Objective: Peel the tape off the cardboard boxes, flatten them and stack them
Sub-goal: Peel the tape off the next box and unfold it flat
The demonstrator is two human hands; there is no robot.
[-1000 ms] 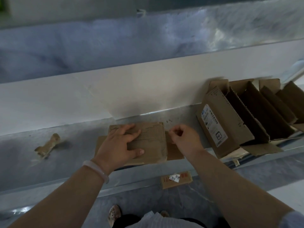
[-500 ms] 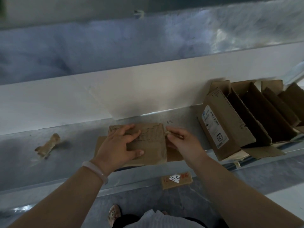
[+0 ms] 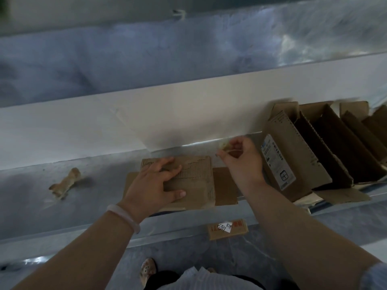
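- While the flattened box (image 3: pixel 194 181) lies centre frame on the surface (image 3: pixel 94 210), long axis left-right, the left hand (image 3: pixel 152 185) presses flat on it.
- The right hand (image 3: pixel 240 162), just above its right end, pinches a tape scrap (image 3: pixel 225 145).
- Unflattened boxes (image 3: pixel 293 164) stand at right, nearer that hand.

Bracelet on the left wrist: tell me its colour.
The bracelet is a plain pale pinkish white, with no pattern; the head view shows it best.

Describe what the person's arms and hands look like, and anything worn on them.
Both hands are bare, with no gloves or rings to be seen. The left hand has a pale, smooth bangle round its wrist, and its forearm is uncovered. The right hand wears nothing; a light blue sleeve shows far up that arm.
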